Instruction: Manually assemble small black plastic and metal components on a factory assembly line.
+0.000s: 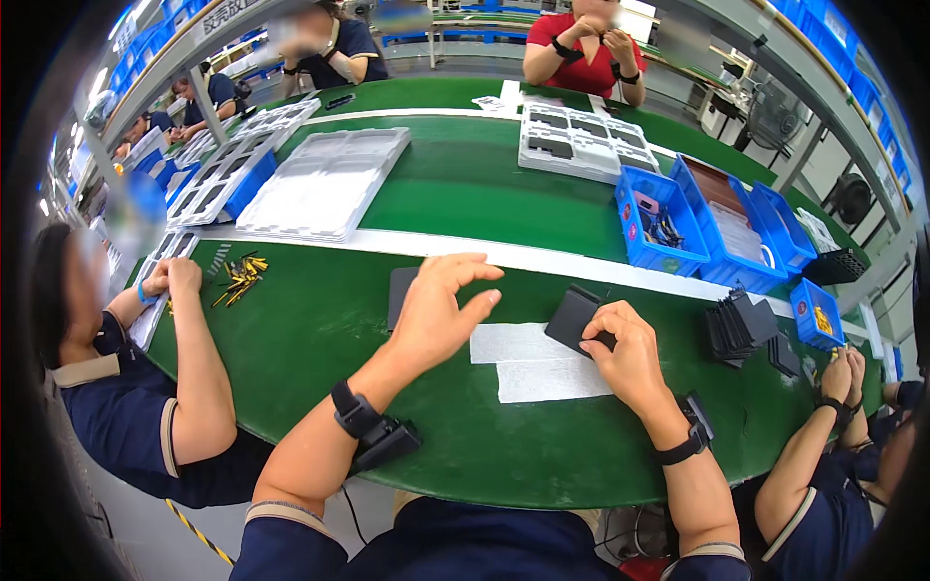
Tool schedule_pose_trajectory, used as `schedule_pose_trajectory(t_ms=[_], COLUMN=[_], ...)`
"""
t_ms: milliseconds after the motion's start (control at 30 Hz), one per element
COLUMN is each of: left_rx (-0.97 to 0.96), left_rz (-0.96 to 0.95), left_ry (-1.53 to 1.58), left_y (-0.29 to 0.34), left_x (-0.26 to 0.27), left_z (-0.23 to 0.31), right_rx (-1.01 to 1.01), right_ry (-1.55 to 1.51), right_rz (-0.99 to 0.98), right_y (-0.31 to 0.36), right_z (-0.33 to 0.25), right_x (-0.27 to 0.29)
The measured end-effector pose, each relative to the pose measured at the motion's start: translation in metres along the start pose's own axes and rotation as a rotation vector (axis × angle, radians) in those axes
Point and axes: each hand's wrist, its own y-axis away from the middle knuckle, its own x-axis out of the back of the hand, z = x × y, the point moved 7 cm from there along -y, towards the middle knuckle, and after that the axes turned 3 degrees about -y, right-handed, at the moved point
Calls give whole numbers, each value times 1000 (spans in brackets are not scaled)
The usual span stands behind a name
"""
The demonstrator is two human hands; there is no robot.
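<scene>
My right hand pinches the near edge of a black flat rectangular piece between thumb and fingers. That piece sits tilted over two white cloth-like sheets on the green table. My left hand hovers to the left of it, fingers apart and nothing in them. Beyond the left hand lies another dark flat piece, partly hidden by that hand. Stacks of similar black flat pieces stand to the right of my right hand.
Blue bins with small parts stand at the back right, and a small blue bin holds yellow pieces. White trays lie across a white strip. Yellow-and-black small parts lie left. Co-workers' arms flank both sides.
</scene>
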Motion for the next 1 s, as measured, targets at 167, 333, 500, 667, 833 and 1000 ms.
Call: schedule_pose_trajectory(t_ms=[167, 333, 500, 667, 833, 1000], left_rx=[195, 357, 442, 369, 400, 412], left_rz=[-230, -343, -379, -313, -298, -278], left_ry=[491, 766, 820, 897, 840, 885], left_y=[16, 26, 30, 33, 33, 34], left_x=[-34, -61, -66, -66, -59, -61], left_z=[17, 7, 9, 14, 17, 18], right_rx=[-199, -210, -172, 165, 284, 294], right_ry=[-327, -417, -399, -162, -110, -26], right_rz=[-31, -168, 9, 51, 99, 102], right_y=[2, 7, 0, 1, 5, 9], right_z=[14, 0, -11, -34, -40, -43], right_x=[-9, -25, -7, -6, -8, -5])
